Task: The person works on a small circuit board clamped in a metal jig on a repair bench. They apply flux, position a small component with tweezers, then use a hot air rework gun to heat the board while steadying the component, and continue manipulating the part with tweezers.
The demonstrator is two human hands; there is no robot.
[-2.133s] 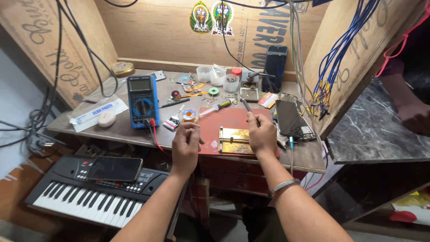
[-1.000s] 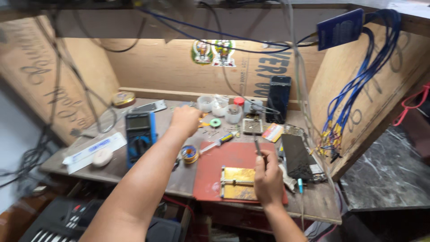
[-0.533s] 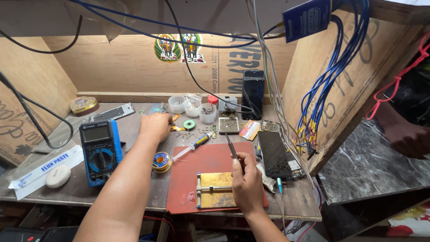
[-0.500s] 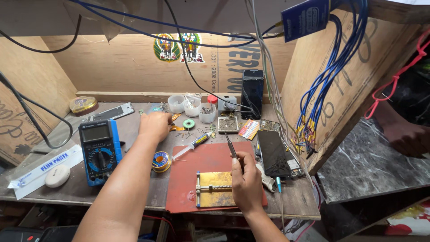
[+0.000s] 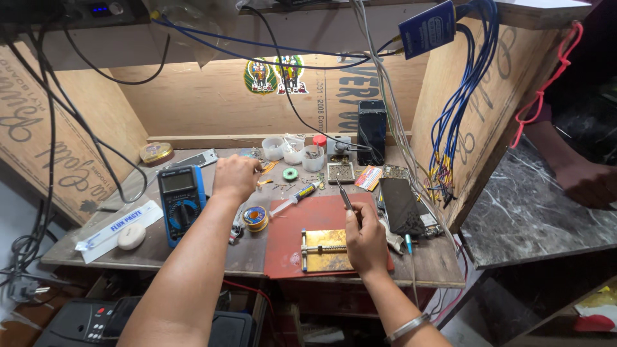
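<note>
A: From the head camera, what has the right hand got?

B: Its grip is closed around tweezers, tips pointing away, above the red mat and just beside the brass board holder.

A: And the left hand?

B: Stretched over the worktop near the small white cups, beside the blue multimeter. Fingers curled downward; I cannot tell whether they hold anything.
</note>
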